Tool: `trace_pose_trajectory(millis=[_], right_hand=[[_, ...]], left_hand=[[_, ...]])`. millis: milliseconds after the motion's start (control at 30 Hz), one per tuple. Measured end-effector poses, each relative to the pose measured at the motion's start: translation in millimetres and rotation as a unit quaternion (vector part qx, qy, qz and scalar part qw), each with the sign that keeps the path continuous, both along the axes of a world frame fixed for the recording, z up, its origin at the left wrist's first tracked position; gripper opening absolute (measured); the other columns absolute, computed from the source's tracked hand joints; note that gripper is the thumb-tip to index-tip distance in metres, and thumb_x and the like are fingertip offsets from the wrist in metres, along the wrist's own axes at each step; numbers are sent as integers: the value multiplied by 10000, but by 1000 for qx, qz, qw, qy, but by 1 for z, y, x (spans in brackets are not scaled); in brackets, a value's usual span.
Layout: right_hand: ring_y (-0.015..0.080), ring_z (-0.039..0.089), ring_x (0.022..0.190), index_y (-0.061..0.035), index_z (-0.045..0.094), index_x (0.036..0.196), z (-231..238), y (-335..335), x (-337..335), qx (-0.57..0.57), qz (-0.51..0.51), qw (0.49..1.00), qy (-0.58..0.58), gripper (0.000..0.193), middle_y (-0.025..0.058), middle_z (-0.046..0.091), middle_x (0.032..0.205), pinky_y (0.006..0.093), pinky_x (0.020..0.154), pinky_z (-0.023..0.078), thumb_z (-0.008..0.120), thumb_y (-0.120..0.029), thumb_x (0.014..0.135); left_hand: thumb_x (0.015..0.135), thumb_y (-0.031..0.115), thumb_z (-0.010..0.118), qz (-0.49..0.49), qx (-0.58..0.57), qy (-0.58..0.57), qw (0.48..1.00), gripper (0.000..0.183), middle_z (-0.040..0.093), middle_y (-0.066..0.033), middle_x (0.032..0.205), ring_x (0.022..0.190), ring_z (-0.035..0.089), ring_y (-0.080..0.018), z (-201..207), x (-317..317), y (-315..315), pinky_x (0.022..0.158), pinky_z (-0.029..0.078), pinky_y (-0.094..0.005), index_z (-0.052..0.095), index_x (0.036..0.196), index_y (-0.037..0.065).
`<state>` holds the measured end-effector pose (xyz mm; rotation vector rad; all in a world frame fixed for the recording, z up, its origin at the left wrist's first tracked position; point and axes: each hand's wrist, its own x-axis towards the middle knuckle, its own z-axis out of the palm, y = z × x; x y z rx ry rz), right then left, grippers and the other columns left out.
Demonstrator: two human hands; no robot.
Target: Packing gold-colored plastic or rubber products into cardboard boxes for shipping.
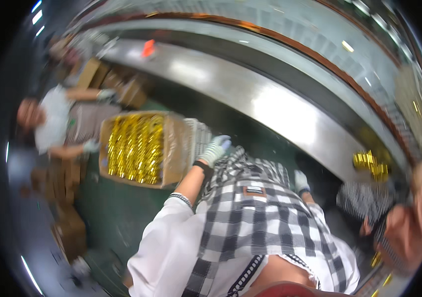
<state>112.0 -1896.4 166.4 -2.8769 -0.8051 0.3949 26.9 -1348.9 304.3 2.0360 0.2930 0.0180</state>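
My left hand (215, 150), in a white striped work glove with a black band at the wrist, is beside a white slatted crate (198, 138). Its fingers look stretched out with nothing in them; whether it touches the crate I cannot tell. Against the crate's left side is an open cardboard box (175, 148) packed with shiny gold coiled bundles (135, 148). On the other side of my checked apron (260, 213), my gloved right hand (300, 181) hangs low, somewhat blurred, its fingers apparently extended and holding nothing visible.
A long metal worktable (265, 96) crosses ahead, with gold bundles (371, 164) near its right end and an orange object (148, 48) far left. A gloved co-worker (55, 119) is beyond the box. Another person (404, 227) is at right. Cardboard boxes (67, 230) are at left.
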Motion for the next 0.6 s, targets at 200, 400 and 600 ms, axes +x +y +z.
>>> trace_pose_trajectory(millis=[200,400,600], right_hand=[[421,619,1162,-11,694,1161,4,-89,161,89,-220,956,174,362,261,674,1210,465,1004,488,455,-253,1035],[390,660,968,-28,727,1085,-7,-130,166,111,-300,918,233,397,228,708,1026,470,858,516,482,-333,1015],[412,639,1054,-47,672,1086,48,13,36,80,43,995,49,256,236,682,1107,498,936,506,495,-180,957]], left_hand=[[1030,283,606,59,-102,88,989,396,709,-160,1247,1167,644,-245,-94,140,-137,1035,474,-351,669,1289,-9],[1018,372,571,18,-23,136,990,477,718,-150,1125,1027,644,-232,-175,64,-156,934,490,-346,690,1210,-48],[1025,351,459,-69,155,246,954,438,739,-184,908,820,696,-391,-161,-139,6,752,544,-491,758,1034,29]])
